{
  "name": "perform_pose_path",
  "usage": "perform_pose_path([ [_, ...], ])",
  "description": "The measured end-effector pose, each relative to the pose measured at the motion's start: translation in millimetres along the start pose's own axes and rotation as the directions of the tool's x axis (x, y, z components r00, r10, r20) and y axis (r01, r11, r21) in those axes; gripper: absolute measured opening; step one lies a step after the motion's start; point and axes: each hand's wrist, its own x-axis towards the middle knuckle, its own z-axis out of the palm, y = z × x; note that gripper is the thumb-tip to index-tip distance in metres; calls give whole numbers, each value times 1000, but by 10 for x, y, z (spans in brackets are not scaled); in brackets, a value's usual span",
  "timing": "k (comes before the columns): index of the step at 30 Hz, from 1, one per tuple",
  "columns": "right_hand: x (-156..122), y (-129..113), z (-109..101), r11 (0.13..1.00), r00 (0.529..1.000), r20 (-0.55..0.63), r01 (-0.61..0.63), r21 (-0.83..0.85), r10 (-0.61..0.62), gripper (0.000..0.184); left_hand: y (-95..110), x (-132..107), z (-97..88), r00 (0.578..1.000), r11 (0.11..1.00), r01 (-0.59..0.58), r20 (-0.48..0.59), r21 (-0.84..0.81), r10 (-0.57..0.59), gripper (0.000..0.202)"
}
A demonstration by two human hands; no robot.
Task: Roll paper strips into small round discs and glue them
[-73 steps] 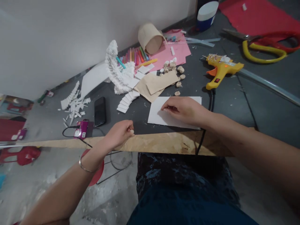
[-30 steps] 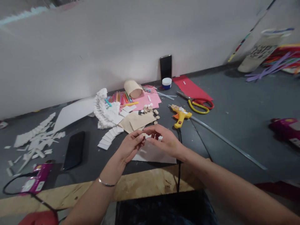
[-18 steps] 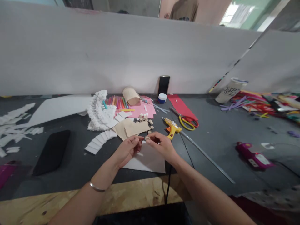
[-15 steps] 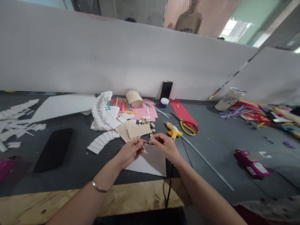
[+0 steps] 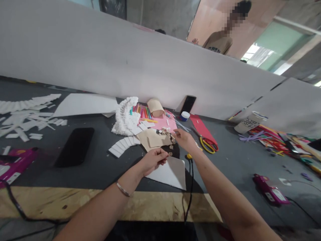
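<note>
My left hand [image 5: 155,160] is closed in a pinch above the white board [image 5: 173,172]; what lies between its fingertips is too small to make out. My right hand [image 5: 186,140] is reaching forward, fingers stretched and slightly apart, beside a heap of small pebble-like pieces [image 5: 165,131]. A few more of these brownish pieces [image 5: 171,154] lie between my two hands. Beige sheets [image 5: 156,140] lie just beyond my left hand. Beneath my right wrist, the yellow glue gun [image 5: 189,156] is mostly hidden.
Scissors [image 5: 207,144] lie on red paper at the right. Behind are a white-lidded jar [image 5: 185,115], a propped phone [image 5: 188,103], a beige roll [image 5: 155,107] and a fluffy white piece [image 5: 126,117]. A dark phone-like slab [image 5: 75,146] lies left. A person [image 5: 218,42] stands beyond the partition.
My right hand has moved forward from the board's far edge to the pebble heap, covering the glue gun. My left hand stays pinched over the board. The view has tilted and shifted left.
</note>
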Motion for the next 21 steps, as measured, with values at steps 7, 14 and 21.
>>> perform_pose_path([
  [7,-67,-99,230,998,999,-38,6,63,-3,22,-23,28,-6,999,1000,-27,19,-6,27,47],
  [14,145,-57,26,903,993,-94,-19,430,66,31,-32,35,-43,1000,1000,-17,23,-9,17,45],
  [21,-358,-14,-153,555,939,327,-217,803,-107,40,-10,27,-24,999,999,-36,36,16,35,47],
])
